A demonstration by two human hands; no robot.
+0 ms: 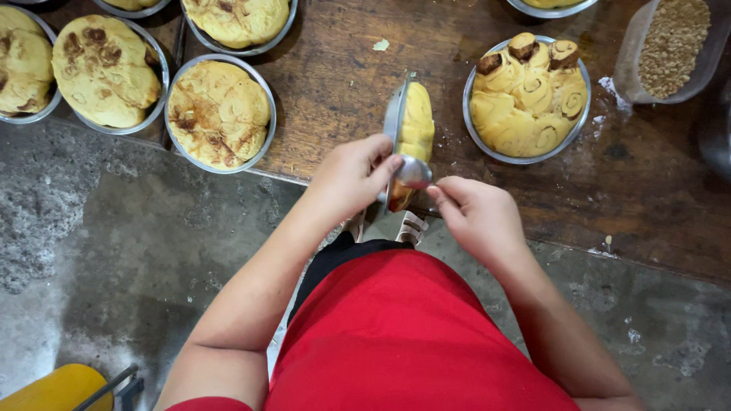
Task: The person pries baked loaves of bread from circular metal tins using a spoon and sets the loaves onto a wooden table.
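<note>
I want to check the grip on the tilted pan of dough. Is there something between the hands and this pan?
Nothing visible stands between them. The left hand already touches the tilted pan of yellow dough at its lower edge. The right hand holds a metal spoon against the same edge.

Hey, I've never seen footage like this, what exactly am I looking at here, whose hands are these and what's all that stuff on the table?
This is one picture from a camera worn on a person's head, looking straight down. The left hand and right hand are that person's own, above a red top. Together they hold a round metal pan tipped on edge, with yellow dough inside and a spoon against it. On the wooden table lie more pans: baked buns at left, raw swirled rolls at right, and a tub of crumbs.
</note>
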